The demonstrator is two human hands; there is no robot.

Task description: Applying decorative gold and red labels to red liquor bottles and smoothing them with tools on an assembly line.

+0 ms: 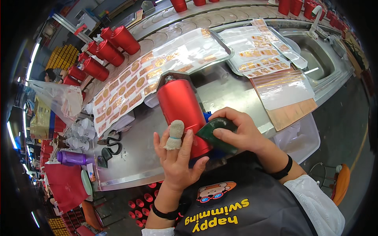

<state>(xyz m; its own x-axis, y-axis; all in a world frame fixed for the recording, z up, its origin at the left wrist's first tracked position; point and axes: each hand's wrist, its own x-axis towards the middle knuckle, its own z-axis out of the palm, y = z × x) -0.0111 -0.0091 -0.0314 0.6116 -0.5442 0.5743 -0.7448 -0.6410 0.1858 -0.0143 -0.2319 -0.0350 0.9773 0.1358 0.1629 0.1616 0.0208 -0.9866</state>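
Note:
A matte red metal cylinder, like a bottle or tumbler body, lies tilted in front of me on a holder with a dark angular end plate. My left hand is against its near left side, fingers stretched out and apart. One of those fingers wears a beige cloth wrap tied with a light blue band. In my right hand is a dark green flat scraper, pinched between thumb and fingers. Its pointed edge meets the cylinder's right side. Part of the holder is hidden beneath the cylinder.
Sheets of gold decals lie across the steel table. Scissors rest at left, near a purple bottle. Red cylinders line the conveyor behind. A sink is at far right, a white bin below.

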